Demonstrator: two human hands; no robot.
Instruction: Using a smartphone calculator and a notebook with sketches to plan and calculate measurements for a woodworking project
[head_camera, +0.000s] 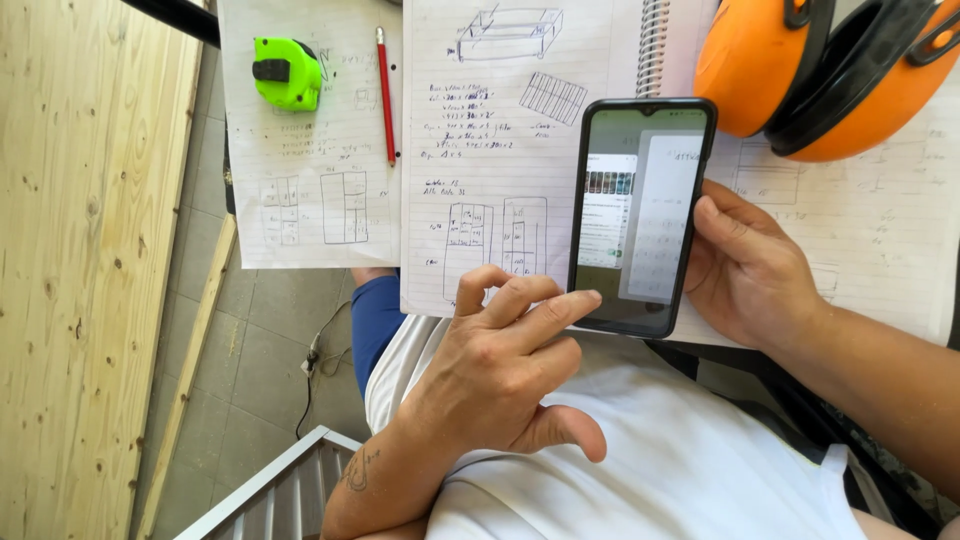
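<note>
My right hand (752, 272) holds a black smartphone (640, 215) upright over a spiral notebook, with the thumb pressed on the phone's right edge. The screen is lit and shows app windows. My left hand (505, 365) holds nothing. Its index fingertip touches the lower left corner of the screen, while the other fingers curl loosely above the notebook's bottom edge. A tattoo shows on my left forearm. My white shirt fills the lower middle of the view.
The spiral notebook (480, 150) and a loose sheet (300, 200) carry pencil sketches and figures. A neon-green tape measure (288, 72) and a red pencil (386, 95) lie on the sheet. Orange ear defenders (830, 70) sit top right. A light wooden board (90, 280) stands at left.
</note>
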